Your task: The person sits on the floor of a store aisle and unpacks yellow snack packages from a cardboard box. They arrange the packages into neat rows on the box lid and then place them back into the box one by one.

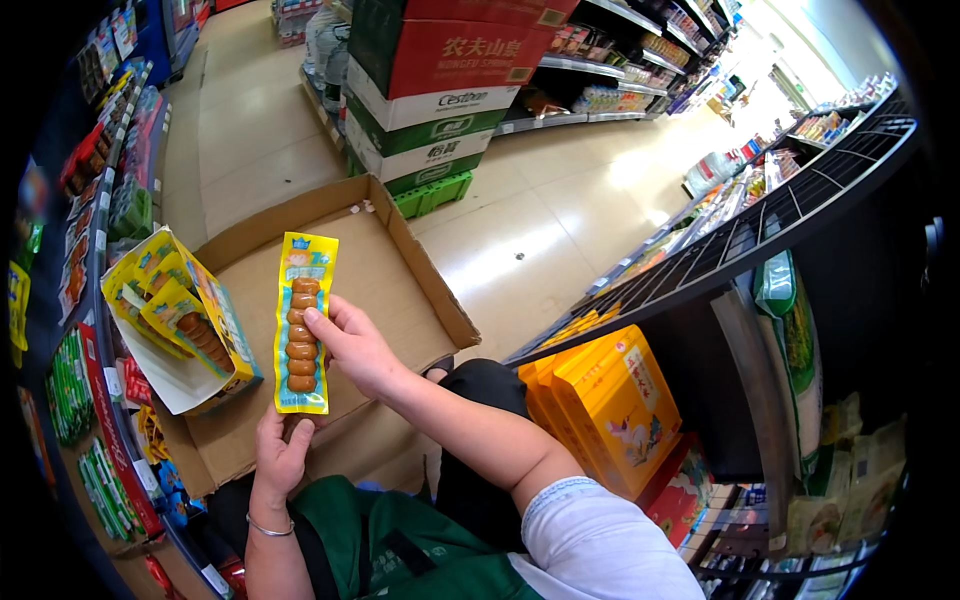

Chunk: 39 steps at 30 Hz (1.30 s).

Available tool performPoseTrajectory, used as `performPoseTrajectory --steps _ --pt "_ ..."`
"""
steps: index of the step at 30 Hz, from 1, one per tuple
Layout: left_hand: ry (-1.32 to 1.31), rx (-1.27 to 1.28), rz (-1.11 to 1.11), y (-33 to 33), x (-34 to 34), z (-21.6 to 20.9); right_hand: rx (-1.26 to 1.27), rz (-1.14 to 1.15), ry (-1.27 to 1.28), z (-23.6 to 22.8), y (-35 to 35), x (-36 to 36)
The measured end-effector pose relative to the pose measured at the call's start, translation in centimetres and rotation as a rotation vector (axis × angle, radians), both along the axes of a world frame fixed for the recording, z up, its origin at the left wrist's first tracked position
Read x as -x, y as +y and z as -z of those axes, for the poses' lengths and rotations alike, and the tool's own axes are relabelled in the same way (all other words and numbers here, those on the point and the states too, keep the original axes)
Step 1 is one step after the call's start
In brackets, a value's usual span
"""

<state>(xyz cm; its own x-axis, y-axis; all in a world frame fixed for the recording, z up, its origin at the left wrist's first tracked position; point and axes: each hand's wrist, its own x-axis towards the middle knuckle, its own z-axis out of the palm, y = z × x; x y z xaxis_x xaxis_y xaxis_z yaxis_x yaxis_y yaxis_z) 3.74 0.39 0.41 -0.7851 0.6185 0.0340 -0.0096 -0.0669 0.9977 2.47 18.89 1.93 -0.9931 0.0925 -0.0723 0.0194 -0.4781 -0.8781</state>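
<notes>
A long yellow and light-blue snack packet (302, 375) is held upright over an open cardboard tray. Its clear window shows several round brown pieces in a row, like a linked sausage. My right hand (352, 345) grips the packet's right edge, thumb on the front, other fingers partly hidden. At the bottom end, my left hand (283, 455) pinches the packet, with its fingertips partly behind it. To the left, a tilted yellow-and-white display box (180, 375) holds several similar packets (190, 325).
The shallow brown cardboard tray (400, 255) lies before me. Shelves of packaged goods (105, 440) run along the left. Stacked drink cartons (430, 100) stand beyond the tray. Orange gift boxes (610, 410) and a black wire rack (790, 200) are at the right.
</notes>
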Motion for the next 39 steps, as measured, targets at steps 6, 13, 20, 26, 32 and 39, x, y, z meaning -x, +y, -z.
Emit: performPoseTrajectory --steps 6,13,20,26,32,39 --pt "-0.079 0.001 -0.104 0.1 0.5 0.8 -0.121 0.008 0.065 -0.8 -0.2 -0.4" --pt "-0.156 0.044 -0.115 0.1 0.6 1.3 -0.212 0.112 0.11 -2.2 0.4 -0.7" --pt "-0.006 0.049 -0.126 -0.9 0.8 0.4 -0.144 0.277 0.181 -3.1 1.0 -0.8" --pt "0.261 0.002 -0.199 -1.7 0.8 -1.5 -0.141 0.321 0.424 -6.8 -1.4 0.2" --pt "0.278 -0.011 -0.242 -2.4 0.8 -1.5 -0.586 0.038 0.369 -10.3 -9.4 4.0" --pt "0.266 -0.108 -0.345 -2.9 1.3 -1.3 -0.616 0.073 0.418 -8.7 -12.3 6.6"
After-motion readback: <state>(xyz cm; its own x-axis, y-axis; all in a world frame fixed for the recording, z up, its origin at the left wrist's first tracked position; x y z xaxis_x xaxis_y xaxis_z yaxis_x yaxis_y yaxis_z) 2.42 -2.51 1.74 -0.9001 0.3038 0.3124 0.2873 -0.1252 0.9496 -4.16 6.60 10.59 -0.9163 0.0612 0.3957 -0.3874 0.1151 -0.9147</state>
